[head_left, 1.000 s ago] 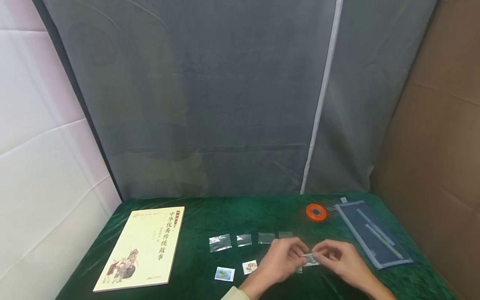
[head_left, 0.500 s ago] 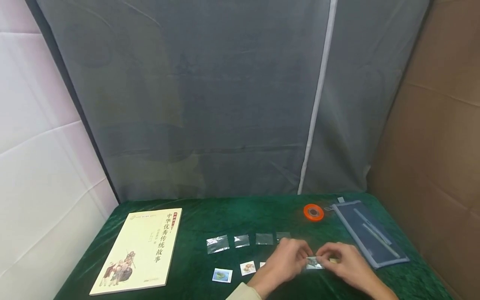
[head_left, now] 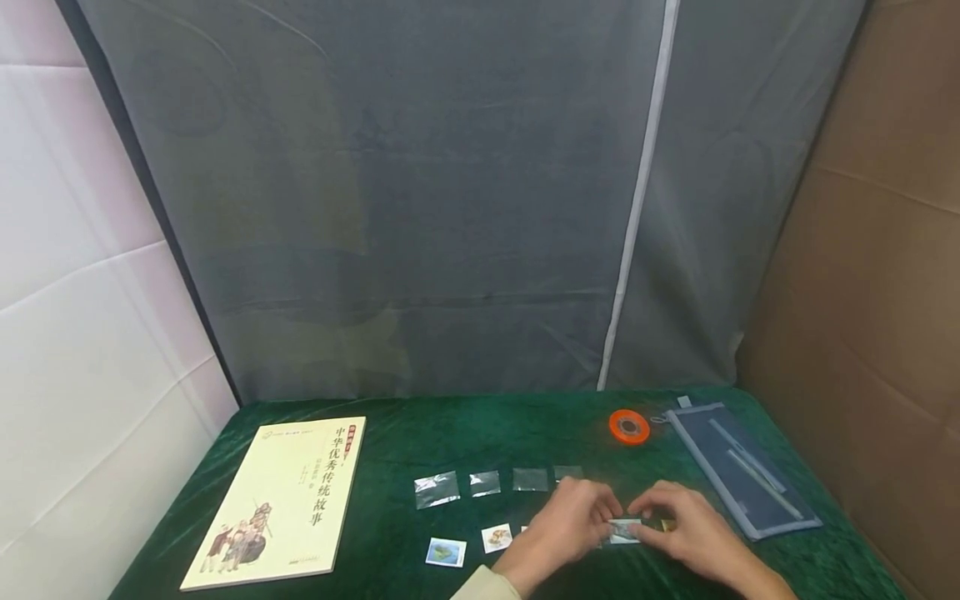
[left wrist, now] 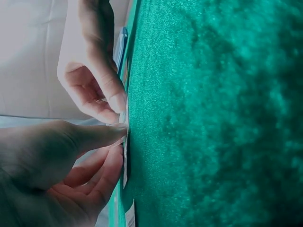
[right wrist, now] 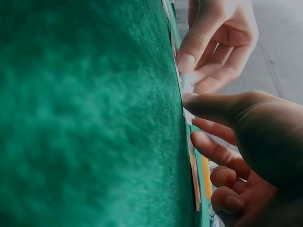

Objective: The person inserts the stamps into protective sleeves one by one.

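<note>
A small bluish-grey postage stamp [head_left: 625, 532] lies low over the green cloth between my two hands, with something whitish and translucent along it. My left hand [head_left: 564, 518] pinches its left end between thumb and fingers. At the right end, the thumb of my right hand [head_left: 686, 525] is on the stamp and the index finger curls to its far edge. In the right wrist view the other right fingers hang loosely curled. To the left lie a blue-green stamp [head_left: 446, 552] and a stamp with a brownish picture [head_left: 497, 537]. Other small pieces are partly hidden by the hands.
Several clear plastic sleeves [head_left: 437, 490] lie in a row behind the stamps. An orange round tape-like disc [head_left: 628, 427] and a blue mesh zip pouch [head_left: 742, 467] with slim tools inside lie at the back right. A cream book [head_left: 277, 500] rests at the left.
Both hands have shifted slightly, and the stamp between them now lies flatter and lower. The right thumb has moved over the stamp's right end. The head view has turned a little.
</note>
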Tool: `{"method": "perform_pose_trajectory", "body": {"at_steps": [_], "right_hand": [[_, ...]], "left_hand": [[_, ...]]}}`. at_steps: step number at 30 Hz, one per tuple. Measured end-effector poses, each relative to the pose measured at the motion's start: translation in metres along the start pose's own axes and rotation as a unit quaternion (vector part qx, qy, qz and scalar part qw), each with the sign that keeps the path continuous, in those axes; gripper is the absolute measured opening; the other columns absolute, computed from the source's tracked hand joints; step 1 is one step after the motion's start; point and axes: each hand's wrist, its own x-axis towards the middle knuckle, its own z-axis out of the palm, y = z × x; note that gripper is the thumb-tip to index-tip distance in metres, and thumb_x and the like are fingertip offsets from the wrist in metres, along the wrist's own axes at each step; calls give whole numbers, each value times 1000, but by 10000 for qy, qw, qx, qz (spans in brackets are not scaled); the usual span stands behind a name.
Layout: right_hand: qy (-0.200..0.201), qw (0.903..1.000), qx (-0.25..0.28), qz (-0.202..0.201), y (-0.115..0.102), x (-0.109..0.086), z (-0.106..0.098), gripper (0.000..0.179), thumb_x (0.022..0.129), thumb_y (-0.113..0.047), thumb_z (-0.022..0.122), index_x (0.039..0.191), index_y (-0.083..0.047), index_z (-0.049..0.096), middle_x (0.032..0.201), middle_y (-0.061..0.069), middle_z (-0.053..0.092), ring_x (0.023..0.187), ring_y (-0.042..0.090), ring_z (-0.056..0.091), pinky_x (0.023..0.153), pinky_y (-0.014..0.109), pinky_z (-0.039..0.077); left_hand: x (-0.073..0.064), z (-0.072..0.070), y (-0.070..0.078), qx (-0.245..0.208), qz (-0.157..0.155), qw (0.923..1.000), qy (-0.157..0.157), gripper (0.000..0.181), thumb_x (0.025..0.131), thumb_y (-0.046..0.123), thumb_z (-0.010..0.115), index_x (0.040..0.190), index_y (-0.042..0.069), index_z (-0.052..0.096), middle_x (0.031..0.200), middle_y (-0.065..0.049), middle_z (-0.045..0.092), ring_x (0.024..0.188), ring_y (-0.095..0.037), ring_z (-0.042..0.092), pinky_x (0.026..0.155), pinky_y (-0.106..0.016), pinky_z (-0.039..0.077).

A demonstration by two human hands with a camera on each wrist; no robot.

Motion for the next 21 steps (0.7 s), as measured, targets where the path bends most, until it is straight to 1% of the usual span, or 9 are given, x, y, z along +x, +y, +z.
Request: {"method": "perform_pose_trajectory", "body": {"at_steps": [5, 7, 10, 12, 14, 16, 19, 21], "right_hand": [[-36, 9999, -92, 26, 0, 0, -2, 17, 93, -46, 85, 105, -36, 78, 97, -19, 68, 89, -4, 61, 75, 24, 55], [-57, 9999, -92, 18, 0, 0, -2, 16, 94, -46, 84, 105, -36, 78, 97, -19, 67, 90, -4, 61, 76, 25, 56], [-25, 10000, -64, -39, -2, 0, -2, 17, 96, -45, 82, 108, -35, 77, 97, -19, 66, 89, -4, 60, 75, 25, 55], [28, 9999, -36, -130, -5, 0, -1, 16, 98, -44, 80, 110, -34, 76, 96, -20, 65, 88, -3, 58, 72, 24, 53], [102, 9995, -25, -285, -10, 2, 1, 16, 99, -43, 80, 111, -33, 76, 96, -20, 65, 88, -2, 57, 71, 24, 50], [83, 9990, -28, -445, -15, 5, 5, 16, 99, -43, 80, 112, -33, 75, 97, -20, 65, 89, -1, 56, 73, 25, 50], [-89, 9982, -59, -596, -22, 11, 12, 20, 98, -47, 80, 113, -35, 75, 102, -19, 64, 94, -1, 55, 77, 26, 50], [-252, 9979, -86, -596, -27, 15, 17, 23, 97, -51, 80, 114, -36, 76, 104, -19, 63, 96, 0, 54, 79, 27, 50]], "left_hand": [[-2, -4, -3, 133, 61, 9998, 104, 15, 90, 5, 86, 102, 13, 82, 89, 4, 79, 76, 7, 63, 68, -12, 52], [-3, -7, -7, -5, 34, 9998, 174, 14, 93, 8, 85, 105, 13, 82, 93, 4, 78, 79, 7, 62, 70, -12, 52], [-6, -14, -16, -226, -45, 9990, 376, 12, 96, 9, 81, 108, 12, 81, 97, 3, 78, 81, 7, 63, 72, -14, 54], [-7, -18, -22, -195, -76, 9980, 595, 12, 97, 7, 80, 108, 12, 81, 99, 2, 79, 85, 4, 66, 75, -17, 56], [-8, -22, -28, -9, -113, 9966, 812, 12, 97, 7, 80, 107, 13, 81, 101, 3, 80, 90, 0, 69, 79, -21, 57], [-8, -25, -33, 265, -121, 9946, 995, 12, 97, 8, 80, 107, 14, 81, 103, 3, 81, 96, -6, 70, 84, -25, 58], [-8, -26, -39, 613, -121, 9910, 1181, 14, 96, 8, 81, 108, 15, 82, 105, 4, 81, 103, -12, 70, 90, -31, 58], [-7, -26, -42, 776, -99, 9888, 1269, 15, 95, 8, 82, 108, 15, 82, 106, 3, 80, 104, -14, 70, 92, -33, 58]]}}
